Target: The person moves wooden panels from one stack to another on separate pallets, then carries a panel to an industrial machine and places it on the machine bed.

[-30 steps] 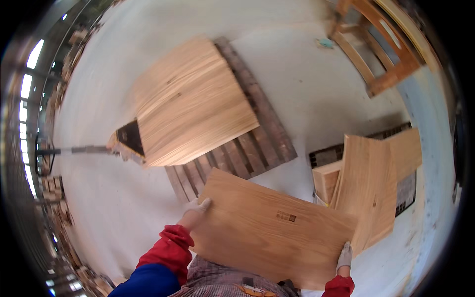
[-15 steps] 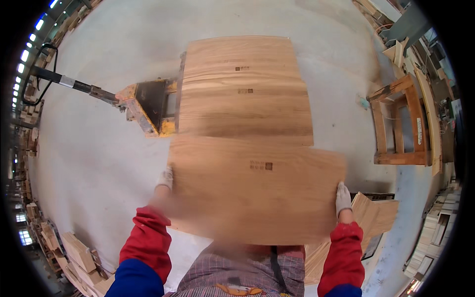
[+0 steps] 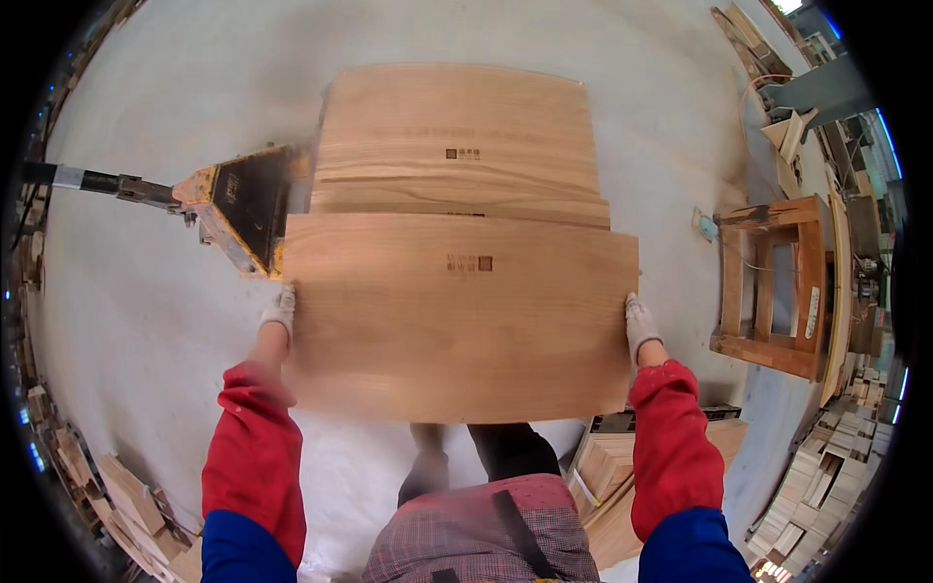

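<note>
Two hands (image 3: 278,307) (image 3: 640,323), gripping a wooden board (image 3: 462,330) by its ends, now hiding more of the boards (image 3: 457,112) beyond

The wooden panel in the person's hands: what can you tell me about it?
The panel is a broad, roughly rectangular sheet, light brown with fine grain, like wood, bearing a dark mark toward its far edge. The left grip and right grip hold its opposite side edges. Broad face up, it hides part of the boards beyond; whether it touches them is unclear.
</note>
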`<state>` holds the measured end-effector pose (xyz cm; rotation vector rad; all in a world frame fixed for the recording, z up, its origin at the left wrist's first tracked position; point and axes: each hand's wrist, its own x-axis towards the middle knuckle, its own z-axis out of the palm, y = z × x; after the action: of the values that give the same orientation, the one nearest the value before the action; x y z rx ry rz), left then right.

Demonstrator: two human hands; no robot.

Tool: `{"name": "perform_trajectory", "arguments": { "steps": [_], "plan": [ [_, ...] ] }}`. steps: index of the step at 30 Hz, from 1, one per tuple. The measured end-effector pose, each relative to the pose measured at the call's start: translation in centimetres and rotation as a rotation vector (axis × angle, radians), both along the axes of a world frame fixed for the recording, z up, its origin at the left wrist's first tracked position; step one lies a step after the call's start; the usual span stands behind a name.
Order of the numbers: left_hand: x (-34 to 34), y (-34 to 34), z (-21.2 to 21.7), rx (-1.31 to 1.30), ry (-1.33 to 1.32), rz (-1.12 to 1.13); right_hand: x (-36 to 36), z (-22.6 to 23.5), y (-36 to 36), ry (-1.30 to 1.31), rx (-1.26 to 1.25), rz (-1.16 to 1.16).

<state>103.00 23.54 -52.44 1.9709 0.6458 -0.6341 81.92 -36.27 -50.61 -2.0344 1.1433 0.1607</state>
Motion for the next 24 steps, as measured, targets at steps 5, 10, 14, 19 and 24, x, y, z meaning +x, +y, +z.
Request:
{"name": "perform_trajectory", "arguments": {
  "steps": [5,10,14,19,24],
  "plan": [
    [5.0,2.5,-2.8,0.098,-0.030,-0.014,8.1,-0.5,0.5,0.054,0.038,0.033],
    [7.1,-1.0,-0.5,0.537,-0.050,-0.492,7.9,-0.4,-1.5,0.133,-0.322,0.075],
    [2.7,4.0,-5.2,0.307,0.010,-0.343,0.5,-2.4,-3.9,-0.113,-0.132,-0.035],
    [-1.2,3.4,-5.0,-0.040,0.148,-0.095,-1.8,2.0,1.9,0.158,0.356,0.097],
    [-0.5,3.4,-4.1,-0.034,0.202,0.029,-1.5,-0.1,4.6,-0.012,0.340,0.021]
  ]
}}
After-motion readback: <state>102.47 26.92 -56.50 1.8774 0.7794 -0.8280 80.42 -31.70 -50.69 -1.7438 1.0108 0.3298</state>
